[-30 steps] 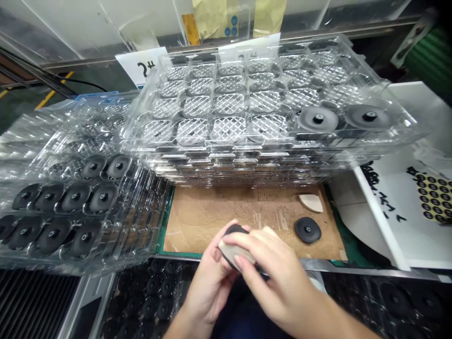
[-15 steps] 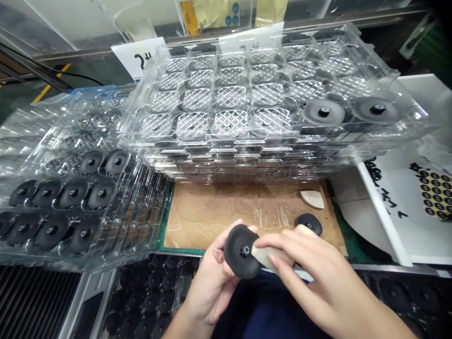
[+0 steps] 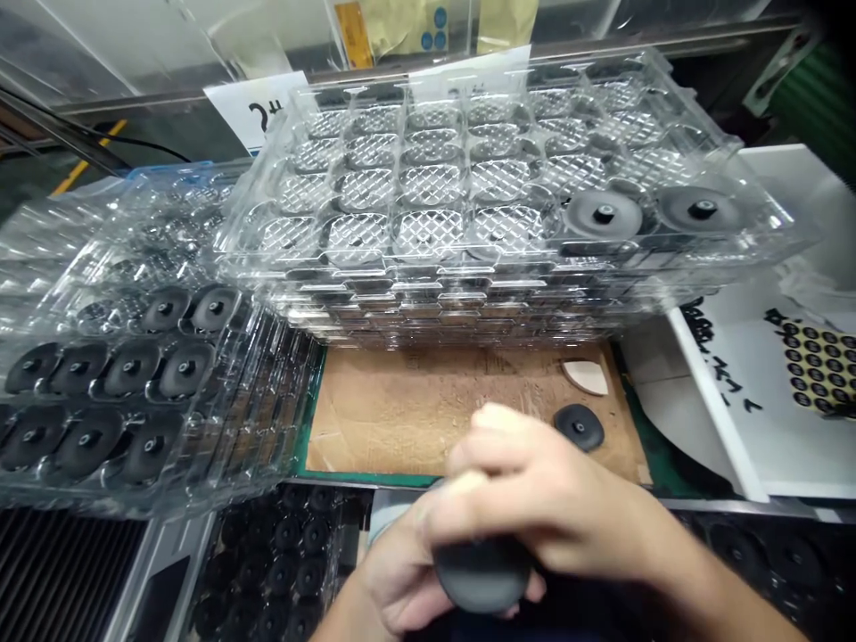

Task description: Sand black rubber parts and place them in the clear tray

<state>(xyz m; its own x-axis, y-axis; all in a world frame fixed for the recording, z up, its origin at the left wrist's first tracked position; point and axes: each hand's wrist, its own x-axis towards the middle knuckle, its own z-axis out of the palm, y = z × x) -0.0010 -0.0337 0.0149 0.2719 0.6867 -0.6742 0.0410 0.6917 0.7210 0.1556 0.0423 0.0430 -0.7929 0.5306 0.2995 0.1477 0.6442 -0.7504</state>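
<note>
My left hand (image 3: 407, 575) is wrapped round a black rubber-like disc (image 3: 485, 578), held low at the front and tilted so that its smooth side shows. My right hand (image 3: 528, 486) is closed over the top of that disc, fingers curled and slightly blurred. The pale wedge-shaped pad seen in it half a second ago is now hidden behind the fingers. Beyond my right hand, another black disc (image 3: 579, 427) with a central stub lies on the cardboard sheet (image 3: 381, 401). A similar pale wedge-shaped piece (image 3: 585, 377) rests just behind it.
A stack of clear plastic trays (image 3: 428, 267) stands at the back, with two black discs in its top front row. More clear trays (image 3: 234, 419), partly filled with discs, stand on the left. A white box (image 3: 769, 446) at right holds a sheet of round stickers (image 3: 826, 366).
The disc has come down and turned from stub side to smooth side. My right hand has moved left, closing over it, and the pale pad has gone out of sight. The view has shifted slightly.
</note>
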